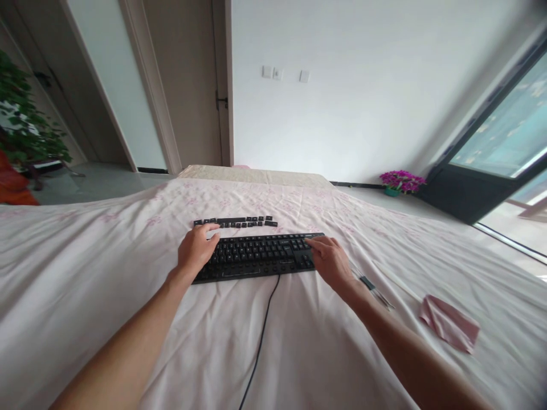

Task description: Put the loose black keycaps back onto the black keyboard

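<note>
A black keyboard (258,256) lies on a bed covered with a pale pink sheet (85,273). My left hand (197,249) grips the keyboard's left end, fingers curled over its top edge. My right hand (330,259) holds the right end, fingers bent over the keys. Just behind the keyboard, a row of loose black keycaps (236,222) lies on the sheet. The keyboard's black cable (261,336) runs toward me across the sheet.
A thin metal tool (371,287) lies right of my right wrist, and a pink cloth (448,322) further right. A pot of purple flowers (401,182) stands on the floor by the window. Doors and a green plant (25,119) are at the left.
</note>
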{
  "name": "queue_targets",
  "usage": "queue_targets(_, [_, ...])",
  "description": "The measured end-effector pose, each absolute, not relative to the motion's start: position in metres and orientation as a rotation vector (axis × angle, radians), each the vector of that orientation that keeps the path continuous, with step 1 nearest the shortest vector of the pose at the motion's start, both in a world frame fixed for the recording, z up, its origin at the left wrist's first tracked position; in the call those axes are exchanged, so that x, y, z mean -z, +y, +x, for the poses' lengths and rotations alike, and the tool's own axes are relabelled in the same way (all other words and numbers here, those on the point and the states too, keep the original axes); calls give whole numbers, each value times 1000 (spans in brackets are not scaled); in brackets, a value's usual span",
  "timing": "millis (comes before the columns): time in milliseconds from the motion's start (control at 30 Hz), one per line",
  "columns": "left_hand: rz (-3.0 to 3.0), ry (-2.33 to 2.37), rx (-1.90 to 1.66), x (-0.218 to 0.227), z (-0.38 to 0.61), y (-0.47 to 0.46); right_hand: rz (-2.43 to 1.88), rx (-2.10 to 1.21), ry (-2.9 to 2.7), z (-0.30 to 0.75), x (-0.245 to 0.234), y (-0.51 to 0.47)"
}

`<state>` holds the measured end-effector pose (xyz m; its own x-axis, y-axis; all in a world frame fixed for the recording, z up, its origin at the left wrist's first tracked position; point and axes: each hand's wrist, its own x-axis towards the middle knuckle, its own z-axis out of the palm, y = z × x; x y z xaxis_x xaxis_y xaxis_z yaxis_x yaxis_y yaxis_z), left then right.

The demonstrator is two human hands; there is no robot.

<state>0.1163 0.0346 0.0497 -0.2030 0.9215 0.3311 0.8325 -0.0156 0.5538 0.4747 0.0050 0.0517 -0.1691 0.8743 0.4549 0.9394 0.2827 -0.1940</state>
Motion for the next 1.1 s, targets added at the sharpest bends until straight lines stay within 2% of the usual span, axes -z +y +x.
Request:
queue_targets(133, [1737,2006,-1111,-25,92,36,-1846,279,-1902,493,-40,5])
queue_targets(267, [1416,1763,-1347,-7,86,19,-1948,83,-1877,504,-29,12])
queue_targets(400, [1114,1520,-1537,-6,98,-2,-1994,30,-1853,505,-27,21])
queue_targets(700, [1000,1279,-1647,4,99,-5,-2187,103,-1822,495,-44,39])
queue_targets(867, [874,1221,-1667,12,88,-2,-2113,188,-1788,476,-56,57])
queue_targets(1100, [763,1155,-1669,7,87,-2,-1882,84,-2053,442,-63,88])
